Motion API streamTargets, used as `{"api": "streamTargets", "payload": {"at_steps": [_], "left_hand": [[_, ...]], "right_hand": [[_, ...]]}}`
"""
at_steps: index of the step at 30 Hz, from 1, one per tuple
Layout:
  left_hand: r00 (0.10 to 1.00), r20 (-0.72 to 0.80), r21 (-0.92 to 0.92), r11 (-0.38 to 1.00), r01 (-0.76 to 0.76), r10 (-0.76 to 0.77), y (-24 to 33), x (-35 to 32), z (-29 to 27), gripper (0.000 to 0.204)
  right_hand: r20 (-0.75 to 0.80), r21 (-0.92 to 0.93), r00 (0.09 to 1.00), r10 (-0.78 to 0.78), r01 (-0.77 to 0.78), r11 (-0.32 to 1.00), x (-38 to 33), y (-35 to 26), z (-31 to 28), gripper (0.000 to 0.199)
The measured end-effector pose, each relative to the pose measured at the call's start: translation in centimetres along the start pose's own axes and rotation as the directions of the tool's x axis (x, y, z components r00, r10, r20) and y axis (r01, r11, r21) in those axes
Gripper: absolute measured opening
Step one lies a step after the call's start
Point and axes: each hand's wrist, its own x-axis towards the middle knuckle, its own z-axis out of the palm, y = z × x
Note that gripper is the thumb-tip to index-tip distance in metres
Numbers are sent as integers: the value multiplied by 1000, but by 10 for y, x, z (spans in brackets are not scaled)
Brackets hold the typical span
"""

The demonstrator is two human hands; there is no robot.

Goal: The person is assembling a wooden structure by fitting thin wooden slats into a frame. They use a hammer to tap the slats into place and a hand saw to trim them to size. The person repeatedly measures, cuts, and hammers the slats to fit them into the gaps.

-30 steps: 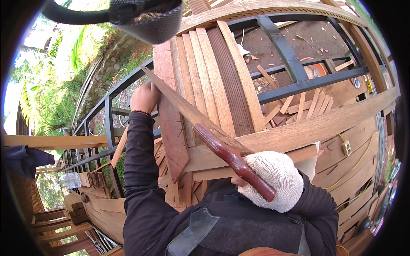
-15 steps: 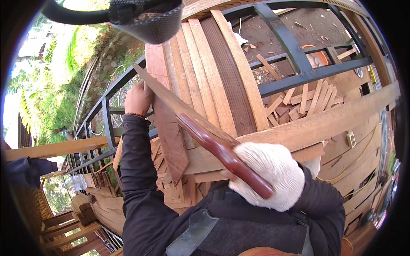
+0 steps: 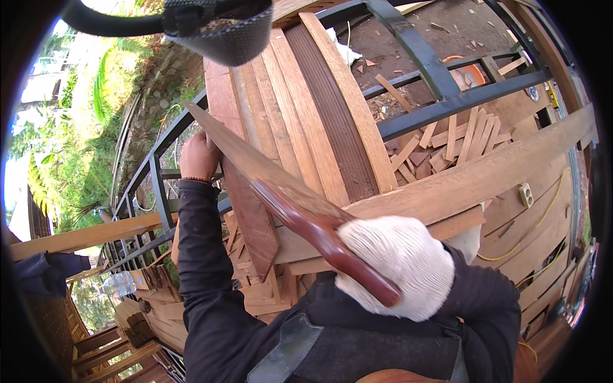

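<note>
My right hand [image 3: 402,268], in a white knit glove, is closed round the reddish-brown wooden handle of a handsaw [image 3: 246,163]. The saw's blade slants up and left across a reddish plank [image 3: 252,236], whose near end is cut to a point. Bare and wearing a beaded bracelet, my left hand [image 3: 199,157] grips the plank's left edge, close to the saw's far tip. Its fingertips are partly hidden behind the plank and blade. Several paler boards [image 3: 290,108] and a dark grooved board [image 3: 329,108] lie side by side to the plank's right.
A dark metal frame [image 3: 440,112] runs round the boards. A long wooden beam [image 3: 472,175] crosses at the right. Offcuts [image 3: 472,137] lie piled beyond it, with an orange basin [image 3: 469,73] farther off. A socket box [image 3: 525,195] and yellow cord [image 3: 549,220] rest on planks at right.
The view has shifted slightly, so the boards appear a little farther left. My right hand and the saw have moved slightly left in the picture; my left hand keeps its hold on the plank.
</note>
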Motion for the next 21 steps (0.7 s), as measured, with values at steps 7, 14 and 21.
{"api": "streamTargets", "payload": {"at_steps": [7, 14, 21], "left_hand": [[998, -4, 49, 997, -56, 57, -4, 0, 3, 57], [999, -44, -13, 1000, -15, 14, -2, -4, 4, 48], [997, -54, -88, 995, -55, 51, -5, -2, 6, 42]], "right_hand": [[41, 105, 995, 96, -100, 989, 23, 0, -1, 41], [68, 19, 994, 85, -86, 996, 25, -8, -8, 41], [168, -93, 977, 129, -114, 989, 13, -10, -10, 43]]}}
